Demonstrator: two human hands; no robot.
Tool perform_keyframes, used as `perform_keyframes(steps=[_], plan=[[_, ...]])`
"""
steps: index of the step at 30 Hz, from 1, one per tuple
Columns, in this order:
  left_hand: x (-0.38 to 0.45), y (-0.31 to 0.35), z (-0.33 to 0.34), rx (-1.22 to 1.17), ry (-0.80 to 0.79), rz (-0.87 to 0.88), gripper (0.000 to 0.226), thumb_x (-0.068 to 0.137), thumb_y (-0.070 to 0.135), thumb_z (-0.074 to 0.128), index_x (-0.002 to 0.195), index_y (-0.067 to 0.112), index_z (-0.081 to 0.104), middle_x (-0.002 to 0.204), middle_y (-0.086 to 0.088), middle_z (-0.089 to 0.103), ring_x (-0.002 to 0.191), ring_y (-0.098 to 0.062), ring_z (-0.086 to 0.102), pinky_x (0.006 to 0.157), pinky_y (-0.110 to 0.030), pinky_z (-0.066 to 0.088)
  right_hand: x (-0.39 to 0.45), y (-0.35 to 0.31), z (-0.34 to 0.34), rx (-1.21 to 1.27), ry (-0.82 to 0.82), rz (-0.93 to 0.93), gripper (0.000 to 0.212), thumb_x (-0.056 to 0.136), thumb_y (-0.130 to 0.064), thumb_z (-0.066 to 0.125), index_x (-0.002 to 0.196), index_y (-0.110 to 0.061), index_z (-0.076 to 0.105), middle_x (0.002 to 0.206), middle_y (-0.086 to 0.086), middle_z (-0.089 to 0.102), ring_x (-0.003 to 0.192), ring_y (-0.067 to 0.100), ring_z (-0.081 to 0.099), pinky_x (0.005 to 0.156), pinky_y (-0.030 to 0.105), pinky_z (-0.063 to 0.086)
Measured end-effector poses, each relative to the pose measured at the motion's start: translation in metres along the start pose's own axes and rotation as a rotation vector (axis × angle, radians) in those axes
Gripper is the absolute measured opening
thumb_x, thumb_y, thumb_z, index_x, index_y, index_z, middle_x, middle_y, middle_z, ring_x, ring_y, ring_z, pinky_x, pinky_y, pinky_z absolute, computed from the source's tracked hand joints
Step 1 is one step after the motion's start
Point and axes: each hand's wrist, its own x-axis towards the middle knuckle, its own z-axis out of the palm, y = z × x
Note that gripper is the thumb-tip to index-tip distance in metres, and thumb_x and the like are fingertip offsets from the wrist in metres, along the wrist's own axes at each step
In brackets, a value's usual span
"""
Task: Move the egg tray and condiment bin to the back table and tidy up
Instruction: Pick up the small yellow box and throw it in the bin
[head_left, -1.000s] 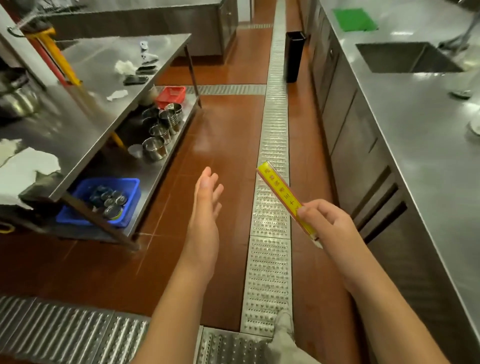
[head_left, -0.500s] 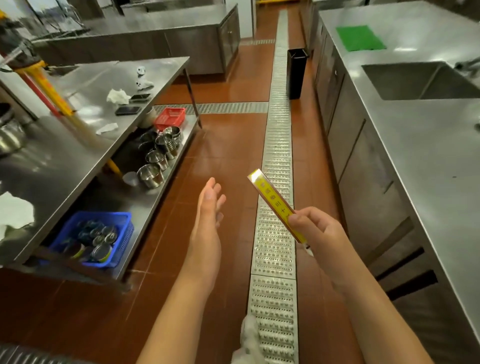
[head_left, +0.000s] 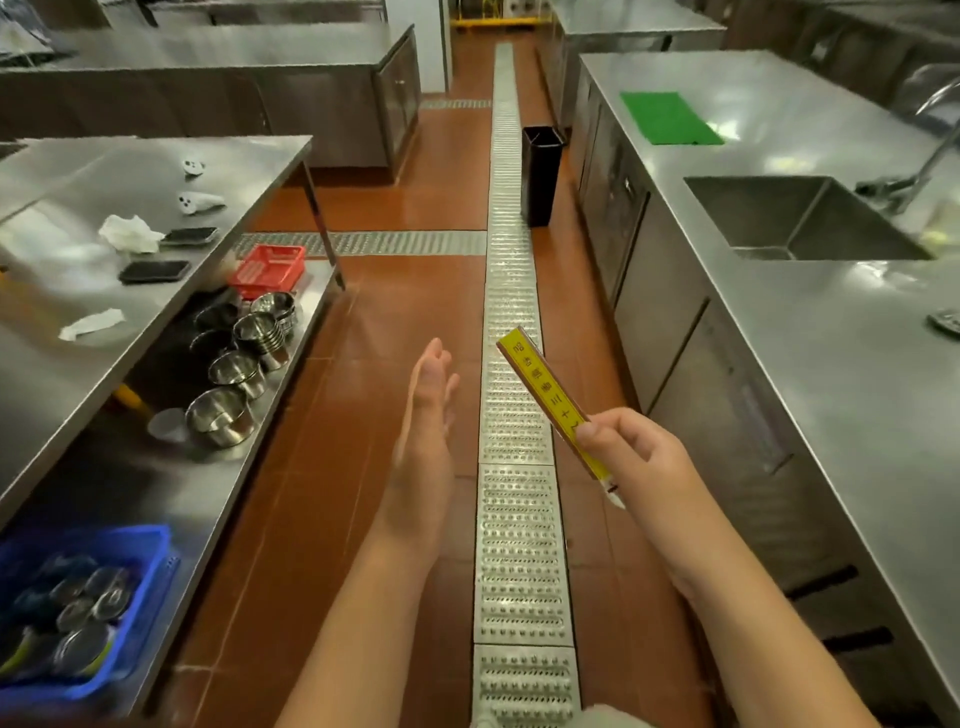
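Walking the aisle mid-tidy: bench (head_left: 156, 171) on the left, left hand (head_left: 423, 441) flat and empty, right hand (head_left: 631, 454) pinched on a yellow packet (head_left: 545, 397); egg tray and condiment bin unseen, so finding them comes next

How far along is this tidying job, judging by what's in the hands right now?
No egg tray or condiment bin is in view, so whether they have been moved cannot be told. In hand: the right hand grips a slim yellow packet with printed characters; the left hand is open and empty. Possibly left: a crumpled white tissue and a white paper scrap lie on the steel table.
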Motion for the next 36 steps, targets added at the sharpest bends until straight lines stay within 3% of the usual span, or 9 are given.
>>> perform_keyframes(steps=[5, 7, 11, 14, 18, 22, 26, 30, 36], plan=[[0.078, -0.016, 0.021, 0.002, -0.086, -0.055, 0.089, 0.072, 0.086, 0.039, 0.149, 0.04, 0.033, 0.125, 0.039, 0.055, 0.118, 0.016, 0.051, 0.078, -0.001, 0.044, 0.067, 0.01, -0.015, -0.028, 0.045, 0.04, 0.042, 0.069, -0.065, 0.061, 0.086, -0.027, 0.071, 0.085, -0.009, 0.072, 0.068, 0.0, 0.062, 0.055, 0.009, 0.045], [0.114, -0.023, 0.031, 0.02, -0.075, -0.057, 0.089, 0.072, 0.085, 0.038, 0.148, 0.041, 0.034, 0.127, 0.037, 0.054, 0.119, 0.014, 0.05, 0.083, -0.006, 0.044, 0.103, 0.013, -0.026, -0.028, 0.046, 0.048, 0.041, 0.069, -0.065, 0.061, 0.086, -0.029, 0.071, 0.089, -0.008, 0.073, 0.074, 0.001, 0.065, 0.057, 0.01, 0.046], [0.18, -0.022, 0.055, 0.057, -0.037, -0.028, 0.085, 0.073, 0.087, 0.034, 0.147, 0.044, 0.035, 0.144, 0.027, 0.046, 0.126, 0.011, 0.046, 0.106, -0.025, 0.033, 0.176, 0.008, -0.046, -0.009, 0.024, 0.051, 0.045, 0.068, -0.066, 0.061, 0.089, -0.028, 0.071, 0.094, -0.005, 0.074, 0.085, 0.011, 0.069, 0.067, 0.022, 0.049], [0.229, -0.018, 0.071, 0.073, -0.001, -0.023, 0.082, 0.076, 0.085, 0.032, 0.147, 0.045, 0.036, 0.144, 0.027, 0.045, 0.127, 0.011, 0.046, 0.112, -0.03, 0.03, 0.232, -0.003, -0.058, 0.01, -0.011, 0.045, 0.048, 0.067, -0.067, 0.062, 0.091, -0.026, 0.07, 0.094, -0.004, 0.075, 0.085, 0.017, 0.07, 0.068, 0.024, 0.05], [0.282, -0.014, 0.084, 0.071, 0.052, -0.016, 0.08, 0.076, 0.083, 0.032, 0.146, 0.043, 0.037, 0.144, 0.025, 0.046, 0.128, 0.008, 0.046, 0.115, -0.034, 0.03, 0.301, -0.018, -0.06, 0.036, -0.051, 0.021, 0.052, 0.064, -0.065, 0.062, 0.091, -0.021, 0.07, 0.092, 0.002, 0.073, 0.071, 0.009, 0.062, 0.056, 0.012, 0.046], [0.328, -0.015, 0.084, 0.093, 0.09, -0.032, 0.081, 0.077, 0.082, 0.031, 0.147, 0.042, 0.036, 0.146, 0.023, 0.045, 0.129, 0.007, 0.045, 0.117, -0.035, 0.03, 0.352, -0.02, -0.055, 0.03, -0.101, 0.034, 0.054, 0.064, -0.066, 0.061, 0.093, -0.021, 0.07, 0.097, 0.002, 0.073, 0.076, 0.021, 0.065, 0.058, 0.014, 0.047], [0.388, -0.022, 0.078, 0.096, 0.11, -0.044, 0.081, 0.076, 0.082, 0.03, 0.147, 0.042, 0.035, 0.146, 0.023, 0.044, 0.129, 0.009, 0.045, 0.116, -0.034, 0.03, 0.415, -0.016, -0.047, 0.059, -0.104, 0.065, 0.042, 0.073, -0.052, 0.064, 0.093, -0.016, 0.071, 0.092, 0.007, 0.072, 0.068, 0.011, 0.059, 0.054, 0.012, 0.046], [0.451, -0.027, 0.068, 0.073, 0.104, -0.028, 0.081, 0.077, 0.082, 0.029, 0.147, 0.043, 0.034, 0.146, 0.024, 0.044, 0.128, 0.009, 0.045, 0.115, -0.031, 0.03, 0.479, -0.025, -0.04, 0.038, -0.084, 0.056, 0.04, 0.074, -0.05, 0.063, 0.092, -0.015, 0.071, 0.085, 0.006, 0.068, 0.065, 0.004, 0.055, 0.055, 0.012, 0.044], [0.565, -0.024, 0.076, 0.04, 0.011, -0.027, 0.075, 0.082, 0.08, 0.03, 0.147, 0.043, 0.035, 0.146, 0.024, 0.044, 0.128, 0.01, 0.045, 0.114, -0.028, 0.03, 0.573, -0.054, -0.041, 0.038, 0.029, 0.041, 0.031, 0.076, -0.046, 0.065, 0.089, -0.018, 0.071, 0.091, 0.013, 0.072, 0.071, 0.015, 0.06, 0.061, 0.024, 0.048]])
